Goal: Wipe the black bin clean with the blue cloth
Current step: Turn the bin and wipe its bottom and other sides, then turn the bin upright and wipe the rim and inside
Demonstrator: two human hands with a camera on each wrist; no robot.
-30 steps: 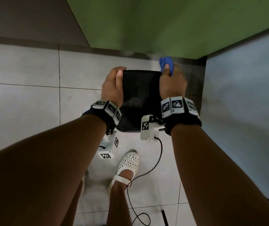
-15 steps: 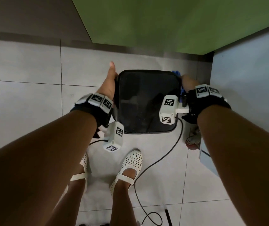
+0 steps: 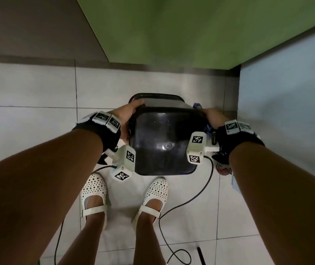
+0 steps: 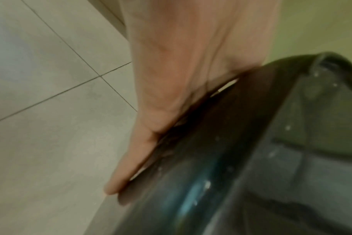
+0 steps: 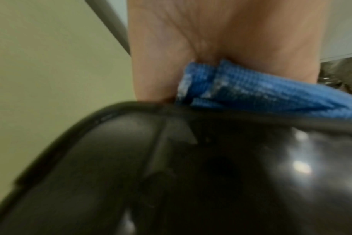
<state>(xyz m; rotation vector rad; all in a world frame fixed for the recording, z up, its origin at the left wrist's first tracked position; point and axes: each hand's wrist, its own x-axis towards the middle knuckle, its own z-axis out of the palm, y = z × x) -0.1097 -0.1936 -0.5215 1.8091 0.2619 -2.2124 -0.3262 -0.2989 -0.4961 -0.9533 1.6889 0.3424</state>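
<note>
Black and glossy, the bin point(image 3: 164, 142) stands on pale floor tiles point(image 3: 38, 131) just ahead of two white perforated shoes point(image 3: 93, 196), in a corner under a green wall point(image 3: 191, 35). From the head view it seems tipped or upturned, held between both hands: the left hand point(image 3: 126, 113) lies on one side, the right hand point(image 3: 212, 116) on the other, with blue cloth point(image 3: 197, 105) peeking out beside it.

Seen from the left wrist, the left hand's fingers point(image 4: 135, 160) lie straight and flat along the bin's wall point(image 4: 221, 159), pressing rather than grasping.

Seen from the right wrist, the right hand point(image 5: 221, 36) pins the bunched blue cloth point(image 5: 261, 97) against the bin's edge point(image 5: 131, 108); its fingertips are hidden, but the cloth looks clamped in its grip.

A flat-palmed hold on a wet, slick wall could slip, dropping the bin near the cable point(image 3: 200, 194) and feet.
</note>
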